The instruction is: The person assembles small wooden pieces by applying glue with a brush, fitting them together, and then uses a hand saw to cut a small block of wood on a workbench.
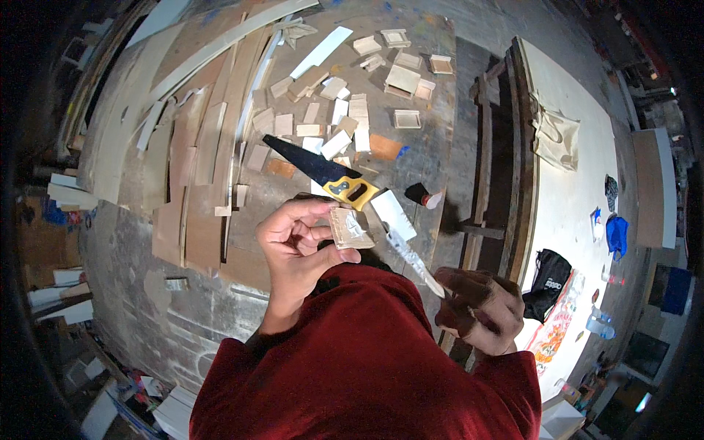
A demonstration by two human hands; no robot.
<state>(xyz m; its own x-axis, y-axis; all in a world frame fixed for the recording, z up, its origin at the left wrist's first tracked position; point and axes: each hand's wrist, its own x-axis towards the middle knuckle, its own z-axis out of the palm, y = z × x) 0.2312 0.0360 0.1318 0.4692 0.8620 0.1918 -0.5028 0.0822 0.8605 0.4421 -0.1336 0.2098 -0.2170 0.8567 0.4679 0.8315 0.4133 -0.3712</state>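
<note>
My left hand (293,246) pinches a small square wooden box (352,229) by its sides, fingers above and thumb below. A white smear lies on the face of the box. My right hand (480,312), partly blurred, is closed around the end of a slim, white-smeared stick (411,257). The stick's far end points toward the box and stays apart from it. Just beyond my hands a handsaw (323,172) with a black blade and yellow handle lies on the work surface. A white rectangular board piece (394,215) rests beside the saw handle.
Wood offcuts (359,110) and small wooden boxes (402,81) are scattered ahead. Long boards (213,147) lie at the left. A small dark container (419,193) stands right of the saw. Farther right, a pale table (579,191) carries a cloth bag (555,136) and a black bag (548,282).
</note>
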